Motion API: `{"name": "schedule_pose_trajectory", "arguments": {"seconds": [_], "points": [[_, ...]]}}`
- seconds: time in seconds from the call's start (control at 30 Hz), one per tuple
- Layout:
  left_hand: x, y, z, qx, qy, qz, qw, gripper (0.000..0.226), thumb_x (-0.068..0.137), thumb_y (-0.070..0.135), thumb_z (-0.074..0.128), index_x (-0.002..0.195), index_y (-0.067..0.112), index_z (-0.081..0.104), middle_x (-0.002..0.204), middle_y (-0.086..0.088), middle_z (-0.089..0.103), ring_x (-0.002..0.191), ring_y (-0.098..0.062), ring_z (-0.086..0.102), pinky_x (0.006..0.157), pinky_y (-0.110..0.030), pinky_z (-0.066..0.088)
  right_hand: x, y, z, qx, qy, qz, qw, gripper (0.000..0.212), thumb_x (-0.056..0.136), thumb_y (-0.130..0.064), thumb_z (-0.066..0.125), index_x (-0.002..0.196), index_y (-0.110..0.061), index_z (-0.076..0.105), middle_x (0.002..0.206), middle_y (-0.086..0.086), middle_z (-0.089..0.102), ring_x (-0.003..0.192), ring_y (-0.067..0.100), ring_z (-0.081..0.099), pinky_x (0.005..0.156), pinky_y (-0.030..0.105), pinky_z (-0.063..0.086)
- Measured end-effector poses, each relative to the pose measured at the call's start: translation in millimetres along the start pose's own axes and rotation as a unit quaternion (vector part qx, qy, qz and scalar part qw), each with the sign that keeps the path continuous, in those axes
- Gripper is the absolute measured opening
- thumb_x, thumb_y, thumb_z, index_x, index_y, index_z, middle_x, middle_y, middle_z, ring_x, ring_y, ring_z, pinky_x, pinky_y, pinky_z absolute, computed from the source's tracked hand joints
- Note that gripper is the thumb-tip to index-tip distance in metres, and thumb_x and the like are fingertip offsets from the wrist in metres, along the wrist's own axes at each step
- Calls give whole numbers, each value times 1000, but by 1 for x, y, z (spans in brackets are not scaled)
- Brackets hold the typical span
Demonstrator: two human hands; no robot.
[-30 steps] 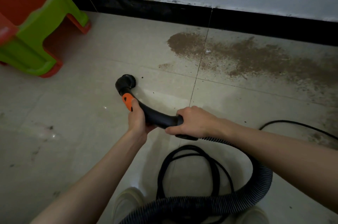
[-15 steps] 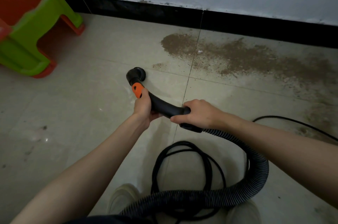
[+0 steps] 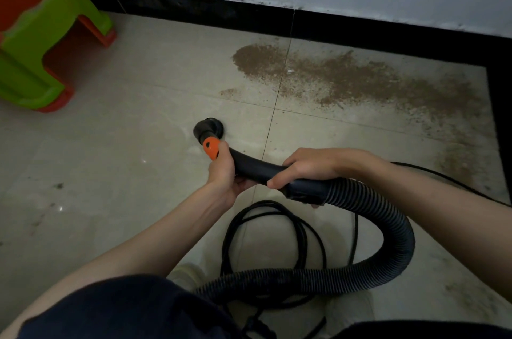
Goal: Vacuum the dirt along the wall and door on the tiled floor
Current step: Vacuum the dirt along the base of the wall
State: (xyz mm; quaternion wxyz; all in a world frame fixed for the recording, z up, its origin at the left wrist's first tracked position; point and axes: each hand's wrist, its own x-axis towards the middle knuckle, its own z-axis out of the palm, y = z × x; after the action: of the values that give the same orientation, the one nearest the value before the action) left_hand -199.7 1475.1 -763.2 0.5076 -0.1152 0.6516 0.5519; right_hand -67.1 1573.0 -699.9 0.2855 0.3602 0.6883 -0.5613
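brown dirt (image 3: 346, 78) by wall; both hands, l (image 3: 223, 172) & r (image 3: 310, 167), clamp black hose (image 3: 257, 168).

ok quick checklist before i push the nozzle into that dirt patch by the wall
1. Left hand grip on the handle behind the nozzle: ok.
2. Right hand grip where the hose joins: ok.
3. Nozzle on the dirt: not ok, it sits on bare tile short of the patch.
4. Path to the dirt clear: ok.
5. Cord clear of feet: not ok, it is coiled beside them.
6. Suction on: cannot tell.
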Motion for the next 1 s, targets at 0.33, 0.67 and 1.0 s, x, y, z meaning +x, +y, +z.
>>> {"name": "schedule_pose_trajectory", "arguments": {"seconds": [0.33,0.67,1.0], "points": [[9,7,12,8,-4,0,1000,34,98,40,37,102,7,43,91,-12,56,74,-25,61,38,-29,50,7,2,9,-290,191,-74,935,44,91,-66,46,92,-23,57,75,-7,58,71,14,54,58,28,37],[51,55,16,27,-38,15,999,50,95,53,38,125,14,35,110,-10,53,80,-25,60,39,-31,52,31,13,-12,-124,209,-133,961,52,78,-68,66,109,-28,51,84,-4,63,59,12,66,57,27,55],[60,69,22,62,-64,-8,996,57,91,60,41,123,13,40,103,-11,59,85,-24,62,41,-31,53,38,13,-8,-87,245,-115,959,49,78,-71,59,89,-24,53,77,-3,66,47,14,66,43,19,46]]}}
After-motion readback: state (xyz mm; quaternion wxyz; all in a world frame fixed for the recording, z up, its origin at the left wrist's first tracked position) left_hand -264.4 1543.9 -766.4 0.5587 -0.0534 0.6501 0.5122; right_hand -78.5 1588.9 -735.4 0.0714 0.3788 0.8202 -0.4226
